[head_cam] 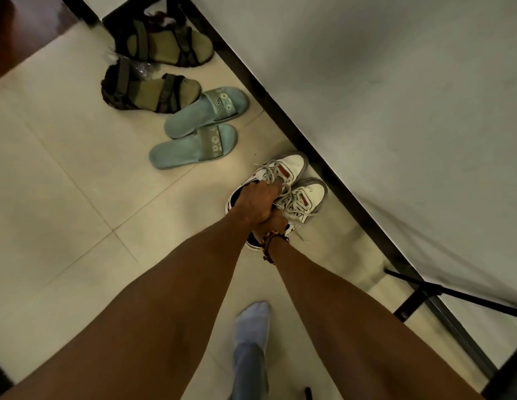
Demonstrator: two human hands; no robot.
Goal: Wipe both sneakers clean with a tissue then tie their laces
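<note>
Dim, warm indoor light, yellow-beige cast over tiled floor [64,174]. Brightest patch on white surface [381,82] at 1 o'clock; corners at 7 and 11 o'clock fall nearly black. Soft, diffuse shadows. No glare. Wide-angle lens bends straight edges toward frame borders. Forearms at 6 o'clock large, slightly soft; overall detail smeared, grainy.

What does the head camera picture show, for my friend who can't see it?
Two hands, left and right, reach down and grip a pair of white sneakers on a tiled floor. Blue slippers and green sandals lie nearby.
</note>
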